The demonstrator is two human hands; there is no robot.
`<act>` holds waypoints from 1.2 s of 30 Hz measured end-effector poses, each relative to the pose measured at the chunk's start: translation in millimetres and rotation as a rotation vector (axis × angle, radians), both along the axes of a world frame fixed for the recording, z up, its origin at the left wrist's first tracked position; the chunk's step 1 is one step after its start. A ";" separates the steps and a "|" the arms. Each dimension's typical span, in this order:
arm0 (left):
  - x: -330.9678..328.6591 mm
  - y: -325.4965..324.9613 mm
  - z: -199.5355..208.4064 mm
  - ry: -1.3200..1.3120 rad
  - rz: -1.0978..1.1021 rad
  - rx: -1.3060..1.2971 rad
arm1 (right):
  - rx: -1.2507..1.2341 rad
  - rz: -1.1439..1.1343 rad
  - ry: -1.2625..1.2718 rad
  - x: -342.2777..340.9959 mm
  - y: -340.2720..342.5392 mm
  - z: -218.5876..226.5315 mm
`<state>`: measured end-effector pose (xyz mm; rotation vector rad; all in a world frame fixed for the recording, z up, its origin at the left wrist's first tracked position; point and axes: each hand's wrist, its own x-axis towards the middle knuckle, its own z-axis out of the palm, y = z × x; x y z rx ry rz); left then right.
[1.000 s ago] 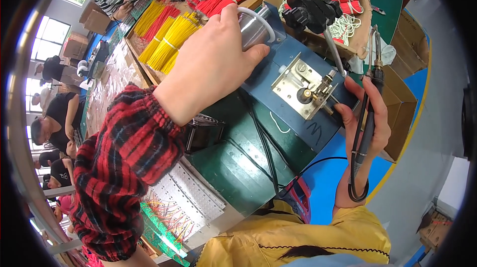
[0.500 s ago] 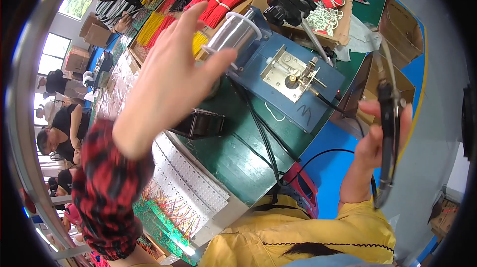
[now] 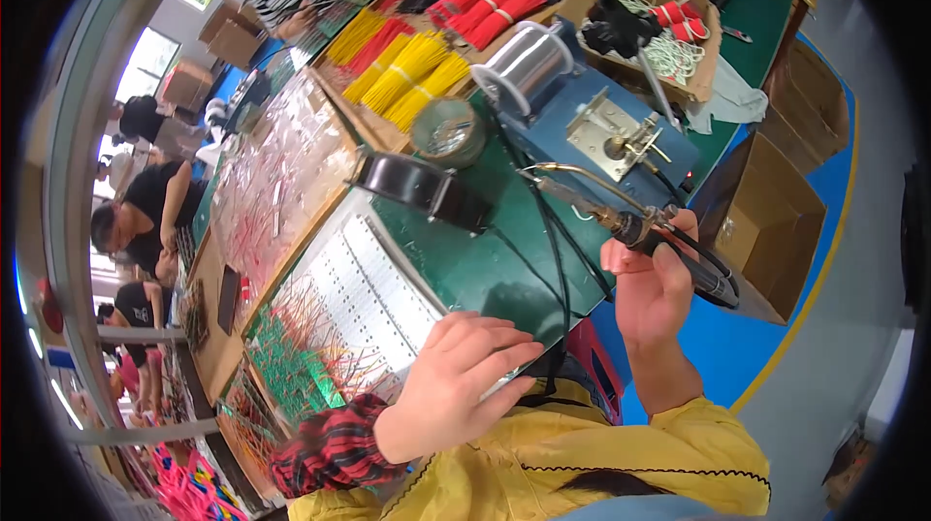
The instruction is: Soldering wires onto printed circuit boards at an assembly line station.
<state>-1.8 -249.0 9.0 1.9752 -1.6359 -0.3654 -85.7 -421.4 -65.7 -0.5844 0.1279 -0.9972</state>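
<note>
In my right hand (image 3: 655, 274) is a soldering iron (image 3: 630, 228) with a curved solder-feed tube (image 3: 592, 175) along it; the fingers are wrapped round its dark handle and the tip points left over the green table. My left hand (image 3: 465, 380) rests palm down, fingers stretched out, at the near end of a white perforated board (image 3: 354, 274). I see nothing held in it, though what lies under the palm is hidden. Green circuit boards (image 3: 291, 361) with thin red and yellow wires lie along the white board's left side.
A blue solder feeder (image 3: 572, 138) carries a wire spool (image 3: 529, 65). Near it stand a glass jar (image 3: 448, 131) and a round black fan (image 3: 417, 187). Black cables (image 3: 543, 221) cross the green table (image 3: 436, 250). Yellow wire bundles (image 3: 412, 75) and cardboard boxes (image 3: 766, 221) surround this; other people sit leftward.
My left hand has come down from above the table to the white board. The soldering iron in my right hand has swung from upright to pointing left over the table. The view has shifted.
</note>
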 end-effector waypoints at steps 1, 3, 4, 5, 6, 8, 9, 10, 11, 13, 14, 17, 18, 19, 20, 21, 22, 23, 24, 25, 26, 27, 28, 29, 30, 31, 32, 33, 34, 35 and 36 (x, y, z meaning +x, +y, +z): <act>-1.7 5.8 -5.3 0.015 -0.004 0.007 | -0.001 0.018 -0.019 0.4 1.7 -1.4; -4.3 17.0 -14.7 0.040 0.005 -0.001 | -0.004 0.025 -0.014 -0.2 5.9 -2.5; -5.3 21.0 -17.5 0.042 0.018 -0.011 | -0.014 0.037 -0.013 -0.3 8.1 -1.7; -6.6 24.7 -19.7 0.056 0.027 -0.016 | 0.003 0.046 -0.017 -0.3 10.1 -0.8; -6.7 28.5 -22.1 0.067 0.036 -0.019 | 0.022 0.054 -0.024 1.1 12.7 -0.7; -9.5 34.2 -28.9 0.084 0.055 -0.036 | 0.010 0.079 -0.030 2.6 20.3 -3.4; -10.6 37.9 -30.8 0.102 0.063 -0.043 | 0.009 0.093 -0.035 3.6 24.0 -5.0; -10.0 42.2 -31.4 0.102 0.075 -0.049 | 0.004 0.106 -0.035 5.3 26.7 -6.9; -8.3 46.1 -31.6 0.127 0.091 -0.065 | -0.008 0.141 -0.040 7.2 29.3 -9.0; -3.0 53.5 -28.1 0.155 0.135 -0.141 | -0.019 0.190 -0.036 9.0 36.6 -9.1; 1.4 58.0 -21.5 0.148 0.186 -0.192 | -0.040 0.186 -0.028 10.6 40.4 -7.8; 18.0 75.2 -0.2 0.180 0.349 -0.302 | -0.093 0.216 -0.010 15.4 48.2 -8.2; 23.9 80.2 8.6 0.179 0.400 -0.324 | -0.124 0.232 -0.005 16.0 49.4 -8.3; 29.2 82.8 12.8 0.181 0.440 -0.386 | -0.124 0.244 -0.001 15.7 50.1 -9.5; 34.5 84.3 16.9 0.153 0.477 -0.423 | -0.225 0.254 0.011 15.4 50.0 -10.8; 39.1 86.3 20.1 0.123 0.519 -0.461 | -0.328 0.269 0.020 16.2 51.4 -11.8; 43.5 87.7 21.4 0.085 0.519 -0.477 | -0.358 0.255 0.017 17.0 54.6 -12.0; 41.4 85.6 21.3 0.223 0.530 -0.478 | -0.433 0.220 0.043 16.2 56.6 -13.7; 36.2 83.4 22.3 0.349 0.550 -0.482 | -0.506 0.195 0.057 17.1 60.0 -15.0; 30.2 82.9 15.8 0.481 0.515 -0.432 | -0.622 0.132 0.091 18.5 61.3 -21.6; 21.8 78.3 9.3 0.652 0.503 -0.393 | -0.699 0.114 0.089 18.3 66.7 -20.6; 13.7 74.5 3.4 0.812 0.494 -0.358 | -0.775 0.100 0.074 22.2 75.2 -16.3; 7.9 69.4 -8.1 1.013 0.464 -0.399 | -0.865 0.086 0.061 24.9 79.1 -17.0; 3.3 66.2 -19.2 1.213 0.428 -0.441 | -0.907 0.071 0.030 29.4 84.9 -16.9; -0.1 62.1 -24.7 1.296 0.394 -0.467 | -0.922 0.062 0.035 29.3 89.1 -18.8; -1.1 62.4 -27.0 1.290 0.405 -0.480 | -0.925 0.075 0.026 30.8 90.9 -19.9; -1.0 63.0 -26.6 1.325 0.427 -0.530 | -0.953 0.022 0.040 32.7 92.7 -20.5; 0.0 64.2 -26.7 1.362 0.446 -0.577 | -0.980 -0.034 0.057 34.5 94.3 -21.4; 0.5 66.4 -25.2 1.382 0.471 -0.571 | -0.999 -0.052 0.059 36.2 95.8 -21.5; 0.5 68.5 -24.5 1.377 0.479 -0.581 | -1.001 -0.042 0.051 37.0 96.4 -21.2; 0.6 71.9 -23.3 1.376 0.496 -0.597 | -1.047 -0.057 0.046 38.4 97.7 -20.7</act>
